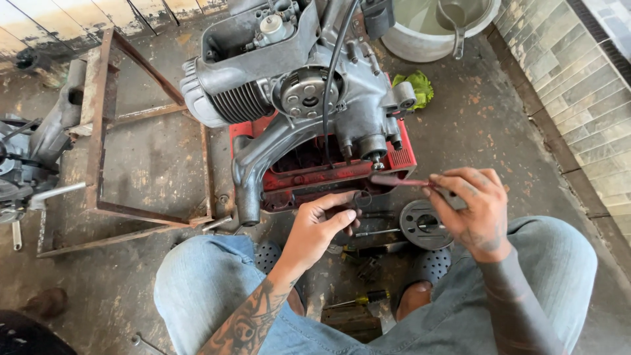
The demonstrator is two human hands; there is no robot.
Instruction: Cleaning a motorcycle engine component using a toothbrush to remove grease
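Concrete floor [151, 158], feet half-hidden beneath knees

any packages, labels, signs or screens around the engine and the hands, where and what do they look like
No packages, labels, signs or screens show clearly. Nearest thing to a container: the red crate under the grey engine, boxy with slotted sides, no readable label visible. The right hand holds a thin red-handled tool beside it.

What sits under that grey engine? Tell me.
A red crate carries the engine, its rim showing at the front and right. The engine covers most of the crate, so its inside stays largely hidden.
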